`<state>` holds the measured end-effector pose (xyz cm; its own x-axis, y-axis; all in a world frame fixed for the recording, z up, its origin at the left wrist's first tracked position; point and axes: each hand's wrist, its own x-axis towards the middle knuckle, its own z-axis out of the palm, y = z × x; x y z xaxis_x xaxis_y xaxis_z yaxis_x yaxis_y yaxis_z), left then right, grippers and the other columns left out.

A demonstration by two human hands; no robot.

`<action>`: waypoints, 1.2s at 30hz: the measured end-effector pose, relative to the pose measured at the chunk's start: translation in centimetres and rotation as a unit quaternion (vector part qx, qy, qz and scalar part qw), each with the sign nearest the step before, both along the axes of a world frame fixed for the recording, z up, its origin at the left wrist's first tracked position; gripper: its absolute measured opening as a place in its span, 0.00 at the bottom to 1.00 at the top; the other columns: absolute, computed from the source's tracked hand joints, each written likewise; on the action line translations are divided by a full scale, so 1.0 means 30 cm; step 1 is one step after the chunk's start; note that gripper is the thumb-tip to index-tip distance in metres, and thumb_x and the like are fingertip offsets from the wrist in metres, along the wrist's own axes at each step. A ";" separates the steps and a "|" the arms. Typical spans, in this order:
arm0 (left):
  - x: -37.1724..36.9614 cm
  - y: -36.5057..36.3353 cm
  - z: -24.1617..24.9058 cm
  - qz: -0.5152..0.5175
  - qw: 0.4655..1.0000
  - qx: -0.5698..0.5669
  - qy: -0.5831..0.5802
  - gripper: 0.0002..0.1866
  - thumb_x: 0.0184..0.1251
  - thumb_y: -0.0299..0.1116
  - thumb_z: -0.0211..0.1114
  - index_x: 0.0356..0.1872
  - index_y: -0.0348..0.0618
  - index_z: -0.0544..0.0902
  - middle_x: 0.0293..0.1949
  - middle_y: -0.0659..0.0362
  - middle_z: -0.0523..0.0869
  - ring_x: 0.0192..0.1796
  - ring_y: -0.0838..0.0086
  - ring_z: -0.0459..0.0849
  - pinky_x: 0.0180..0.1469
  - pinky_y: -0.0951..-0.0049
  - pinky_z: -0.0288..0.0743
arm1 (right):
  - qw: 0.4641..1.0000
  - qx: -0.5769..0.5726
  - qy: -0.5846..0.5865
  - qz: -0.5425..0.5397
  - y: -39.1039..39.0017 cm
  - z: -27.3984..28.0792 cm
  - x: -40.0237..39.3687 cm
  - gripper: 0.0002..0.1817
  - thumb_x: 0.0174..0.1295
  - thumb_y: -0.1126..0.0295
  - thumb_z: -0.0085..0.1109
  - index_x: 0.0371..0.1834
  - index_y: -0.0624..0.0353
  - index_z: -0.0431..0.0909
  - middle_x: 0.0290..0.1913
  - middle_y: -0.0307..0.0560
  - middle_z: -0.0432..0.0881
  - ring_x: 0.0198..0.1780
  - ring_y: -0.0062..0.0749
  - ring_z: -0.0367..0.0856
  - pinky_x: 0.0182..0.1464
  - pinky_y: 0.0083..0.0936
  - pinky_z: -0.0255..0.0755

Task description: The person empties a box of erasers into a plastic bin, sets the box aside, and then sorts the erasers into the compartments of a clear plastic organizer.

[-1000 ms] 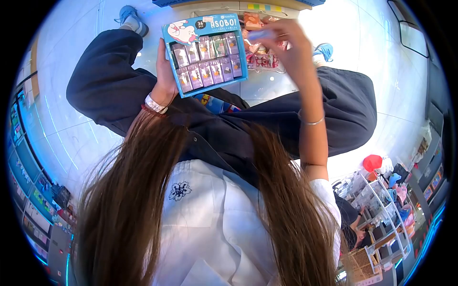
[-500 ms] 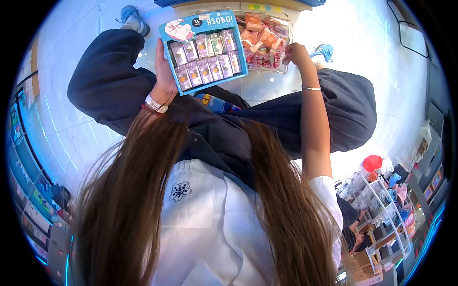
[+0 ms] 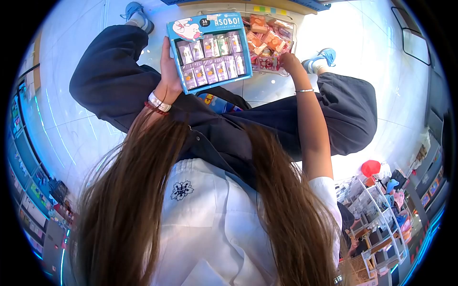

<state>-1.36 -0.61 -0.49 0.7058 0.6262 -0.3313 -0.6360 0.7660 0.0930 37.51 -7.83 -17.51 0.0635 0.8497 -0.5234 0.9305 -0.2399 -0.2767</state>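
A blue display box [image 3: 249, 71] marked ASOBO! is tilted toward me, with two rows of small purple-and-white packets [image 3: 210, 70] and a green one [image 3: 223, 45] inside. My left hand [image 3: 170, 71] grips its left side, the fingers partly hidden behind it. Right of the box, partly behind it, a clear plastic tray [image 3: 293, 35] holds orange packets [image 3: 274, 41] and pink-red ones [image 3: 268, 63]. My right hand [image 3: 289, 64] is at the tray's lower right corner, its fingers bent together over the edge; anything between them is hidden.
A blue pouch [image 3: 212, 102] lies between my crossed legs. A cardboard box edge [image 3: 286, 7] runs along the top. At the lower right stands a white wire rack [image 3: 381, 209] with goods, a person's arm [image 3: 354, 243] beside it. Shelves [image 3: 28, 167] line the left.
My right hand has moved slightly down and left, onto the tray's corner. The display box, held in my left hand, has shifted a little to the right in view.
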 end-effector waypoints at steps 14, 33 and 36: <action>0.009 -0.001 -0.007 -0.001 1.000 0.008 0.005 0.39 0.67 0.65 0.39 0.67 0.43 0.62 0.64 0.50 0.70 0.61 0.56 0.73 0.63 0.54 0.67 | 0.932 0.309 0.166 -0.095 0.174 0.617 -0.247 0.08 0.55 0.67 0.62 0.33 0.60 0.81 0.27 0.53 0.83 0.30 0.48 0.83 0.33 0.33 0.76; 0.038 -0.018 0.012 -0.034 0.995 0.006 0.090 0.42 0.66 0.68 0.36 0.69 0.42 0.58 0.65 0.48 0.67 0.61 0.55 0.74 0.62 0.51 0.68 | 0.941 0.316 0.104 0.060 0.062 0.780 -0.537 0.10 0.61 0.64 0.55 0.41 0.57 0.75 0.23 0.50 0.80 0.24 0.43 0.81 0.25 0.35 0.73; 0.040 -0.013 0.025 -0.031 0.997 0.001 0.070 0.42 0.66 0.67 0.36 0.68 0.42 0.59 0.65 0.48 0.68 0.61 0.56 0.74 0.62 0.52 0.68 | 0.956 0.275 0.084 0.059 0.067 0.787 -0.542 0.10 0.61 0.63 0.56 0.39 0.57 0.75 0.24 0.51 0.81 0.25 0.43 0.81 0.25 0.36 0.73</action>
